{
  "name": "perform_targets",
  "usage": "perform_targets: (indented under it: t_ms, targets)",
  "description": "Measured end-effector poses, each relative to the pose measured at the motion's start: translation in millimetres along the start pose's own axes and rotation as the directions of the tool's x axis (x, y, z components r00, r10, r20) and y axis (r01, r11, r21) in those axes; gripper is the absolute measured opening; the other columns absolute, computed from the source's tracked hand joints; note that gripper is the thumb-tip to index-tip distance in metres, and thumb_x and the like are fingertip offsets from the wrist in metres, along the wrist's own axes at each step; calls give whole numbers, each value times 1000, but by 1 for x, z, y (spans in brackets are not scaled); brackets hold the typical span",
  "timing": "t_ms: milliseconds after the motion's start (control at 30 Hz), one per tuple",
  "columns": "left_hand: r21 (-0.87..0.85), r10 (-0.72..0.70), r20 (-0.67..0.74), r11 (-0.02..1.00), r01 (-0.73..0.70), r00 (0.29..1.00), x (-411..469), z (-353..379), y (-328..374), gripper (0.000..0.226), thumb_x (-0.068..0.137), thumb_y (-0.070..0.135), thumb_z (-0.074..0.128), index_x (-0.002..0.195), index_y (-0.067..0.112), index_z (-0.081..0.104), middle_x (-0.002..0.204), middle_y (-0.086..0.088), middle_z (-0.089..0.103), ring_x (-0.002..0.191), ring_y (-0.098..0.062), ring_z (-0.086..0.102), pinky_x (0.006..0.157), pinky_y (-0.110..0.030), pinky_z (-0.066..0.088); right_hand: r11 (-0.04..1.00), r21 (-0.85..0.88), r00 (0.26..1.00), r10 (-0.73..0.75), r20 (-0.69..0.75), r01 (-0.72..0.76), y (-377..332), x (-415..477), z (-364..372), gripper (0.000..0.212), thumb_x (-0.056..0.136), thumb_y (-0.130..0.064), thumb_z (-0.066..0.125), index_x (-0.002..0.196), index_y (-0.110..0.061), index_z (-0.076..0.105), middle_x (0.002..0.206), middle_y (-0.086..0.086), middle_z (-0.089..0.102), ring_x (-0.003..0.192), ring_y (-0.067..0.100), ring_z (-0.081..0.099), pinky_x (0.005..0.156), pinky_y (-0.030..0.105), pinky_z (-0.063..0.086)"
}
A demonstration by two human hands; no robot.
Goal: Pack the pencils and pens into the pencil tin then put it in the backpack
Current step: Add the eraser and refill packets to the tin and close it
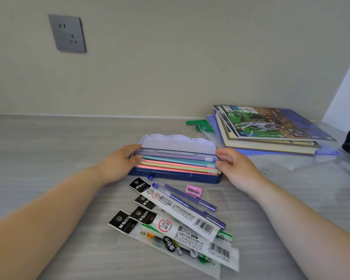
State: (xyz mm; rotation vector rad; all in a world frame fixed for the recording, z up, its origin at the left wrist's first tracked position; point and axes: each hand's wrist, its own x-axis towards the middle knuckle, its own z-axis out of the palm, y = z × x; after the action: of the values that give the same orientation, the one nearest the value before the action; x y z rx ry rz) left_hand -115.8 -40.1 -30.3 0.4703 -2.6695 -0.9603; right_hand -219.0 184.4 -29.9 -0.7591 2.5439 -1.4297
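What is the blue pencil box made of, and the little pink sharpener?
The pencil tin looks like thin painted metal: glossy dark blue, thin walls; plastic is possible. The pink sharpener seems moulded plastic: even, dull colour, blocky shape.

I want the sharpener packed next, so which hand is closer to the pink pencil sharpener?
Right. The right hand holds the right end of the pencil tin, just beyond and right of the pink sharpener; the left hand holds its left end, farther off.
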Motion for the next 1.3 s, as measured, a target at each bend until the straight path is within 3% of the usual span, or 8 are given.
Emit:
perform_targets:
  t_ms: [300,400,500,633,733,1000,1200,1300]
  targets:
    - [6,-63,-22,998,63,998,-21,-9,-16,45,94,15,39,138,8,33,147,-10,35,133,-22,33,102,-19,23,971,-199,981,-100,164,132,-18,-16,7,47,90,-18,52,134,-17,36,136,-5,43,127,14,41,98,22,31]
    - [-46,-68,-46,997,66,997,-29,-10,-20,45,93,19,40,137,10,35,145,-9,39,131,-22,37,106,-24,24,894,-376,967,-194,166,244,-41,-37,-5,15,82,-26,63,93,-26,53,91,-15,48,97,13,50,72,23,34]
    - [-59,-66,-45,996,63,997,-32,-10,-17,45,93,21,40,137,12,34,146,-8,37,133,-21,35,107,-23,22,885,-381,931,-135,338,266,-57,-62,-7,19,75,-30,69,75,-27,50,72,-14,47,69,4,47,62,18,36]
    - [-76,-56,-35,996,54,998,-33,-12,-16,45,94,21,39,138,14,33,146,-8,37,132,-21,35,104,-22,24,772,-535,888,-81,452,343,-58,-74,4,27,77,-32,66,100,-28,53,91,-14,48,67,-5,42,61,10,33]
    - [-57,-48,-17,997,47,999,-33,-13,-18,45,93,21,39,137,14,34,145,-10,39,131,-22,37,105,-24,25,732,-605,904,-33,426,312,-60,-73,7,31,79,-25,63,108,-20,55,103,-6,54,82,9,48,72,23,42]
    - [-55,-39,0,998,39,999,-34,-14,-18,44,93,20,41,137,13,36,144,-10,38,130,-23,37,105,-24,25,754,-612,903,59,426,239,-57,-72,7,27,80,-16,59,106,-17,55,85,-8,44,82,13,44,60,16,34]
    - [-64,-41,-2,997,41,999,-34,-14,-18,45,93,20,41,137,14,34,146,-9,36,132,-22,35,106,-24,23,710,-661,892,103,440,243,-54,-72,9,17,81,-17,55,79,-22,39,91,-3,43,81,18,44,62,27,34]
    - [-71,-38,-3,997,38,999,-34,-14,-18,46,93,19,42,138,14,33,147,-9,35,133,-22,34,107,-24,23,695,-674,876,135,464,250,-53,-71,8,18,85,-18,50,90,-21,33,82,-5,44,72,15,43,61,28,34]
